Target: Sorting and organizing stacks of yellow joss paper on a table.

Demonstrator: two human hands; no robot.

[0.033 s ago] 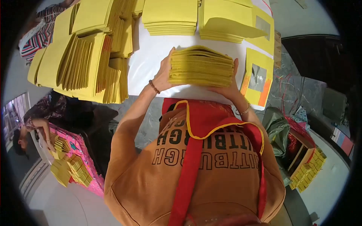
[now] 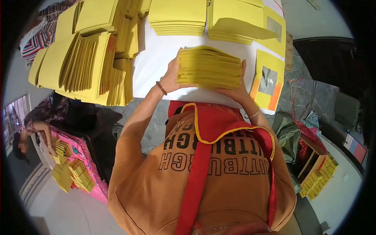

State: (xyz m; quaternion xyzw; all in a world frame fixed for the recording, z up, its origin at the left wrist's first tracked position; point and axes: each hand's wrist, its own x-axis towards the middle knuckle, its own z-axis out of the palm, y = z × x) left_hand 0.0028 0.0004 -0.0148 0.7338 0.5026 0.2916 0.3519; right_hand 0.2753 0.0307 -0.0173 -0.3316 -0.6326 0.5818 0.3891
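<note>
Between my two hands I hold a thick stack of yellow paper envelopes (image 2: 209,67) above the white tabletop, its layered edges toward me. My left hand (image 2: 172,76) grips the left end, with the fingertips partly hidden behind the stack. My right hand (image 2: 237,91) clasps the right end and lower corner, a thumb or finger rising along the side. The stack is slightly smeared by motion. Right of my right hand lies a flat yellow envelope (image 2: 259,62) with a grey window and an orange strip.
Large piles of yellow envelopes (image 2: 51,66) crowd the table's left side. More stacks (image 2: 177,15) stand along the far side, one with a raised flap (image 2: 239,27). Another person (image 2: 43,117) works at a pink-covered table (image 2: 84,156) at left. Bundled yellow packets (image 2: 319,178) sit at lower right.
The stack has shifted very slightly between my hands and looks more blurred. The gap near its top edge shows less. Both hands keep their grip.
</note>
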